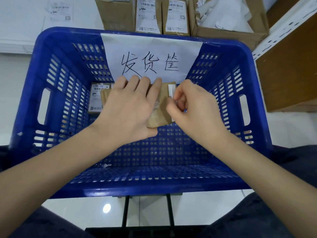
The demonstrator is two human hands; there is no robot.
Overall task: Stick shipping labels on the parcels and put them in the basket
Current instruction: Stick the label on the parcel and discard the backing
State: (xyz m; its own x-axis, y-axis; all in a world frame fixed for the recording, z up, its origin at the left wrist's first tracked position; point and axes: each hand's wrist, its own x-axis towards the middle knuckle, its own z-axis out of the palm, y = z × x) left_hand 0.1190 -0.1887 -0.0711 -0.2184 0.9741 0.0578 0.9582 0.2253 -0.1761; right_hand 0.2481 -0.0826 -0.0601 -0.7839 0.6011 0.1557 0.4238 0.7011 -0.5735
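A glossy white floor (80, 210) carries everything here, with a brown shelf unit (288, 69) at the right edge. A large blue basket (56, 79) with slotted walls fills the middle, and a white paper sign (151, 54) with handwritten characters hangs over its far wall. Beyond the far rim stand three brown labelled boxes (148, 16) in a row, beside an open carton (229, 19) stuffed with white paper scraps at the far right.

Both hands are over the basket's far half, holding a brown parcel (158, 115) above the floor of the basket. The left hand (127, 107) lies across the parcel's top, its fingers straight and spread over the far edge, the thumb at the near edge. The right hand (193, 109) has its fingers curled, pinching something thin and pale at the parcel's right end (a label or its backing, I cannot tell which). A white strip (172, 91) shows on the parcel near that pinch.

Another labelled parcel (97, 98) already lies in the basket's far left corner, partly hidden by the left hand.
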